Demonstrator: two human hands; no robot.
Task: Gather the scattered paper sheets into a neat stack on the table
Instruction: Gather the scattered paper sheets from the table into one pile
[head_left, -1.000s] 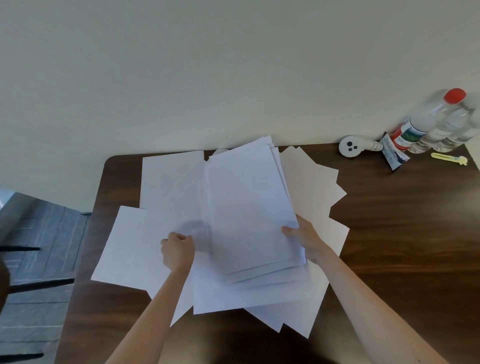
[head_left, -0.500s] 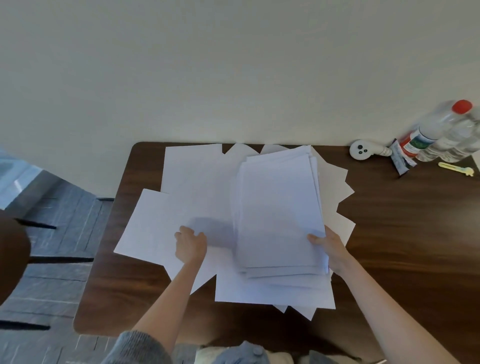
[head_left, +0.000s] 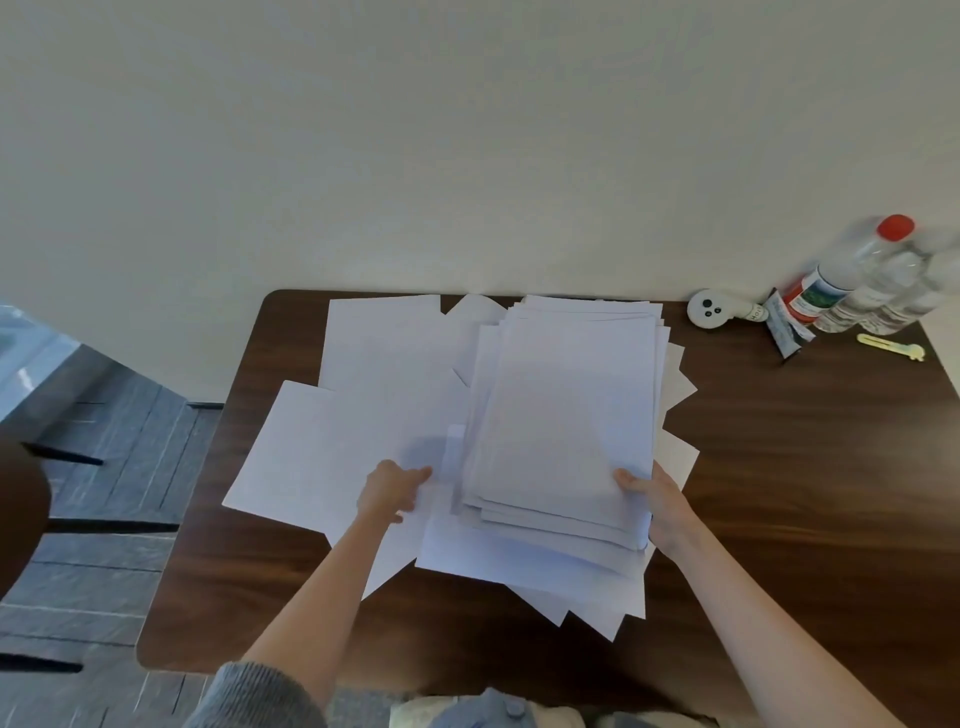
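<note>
Many loose sheets (head_left: 332, 457) lie on the surface (head_left: 805, 493) around the partial stack (head_left: 566, 415), whose near corner the right hand (head_left: 657, 506) grips while the left hand (head_left: 389, 493) seems to pinch one sheet beside it; a one-corner hold could let upper sheets fan askew.

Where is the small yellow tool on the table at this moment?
In the head view, the small yellow tool lies on the table near its far right corner, just in front of the clear bottles.
</note>
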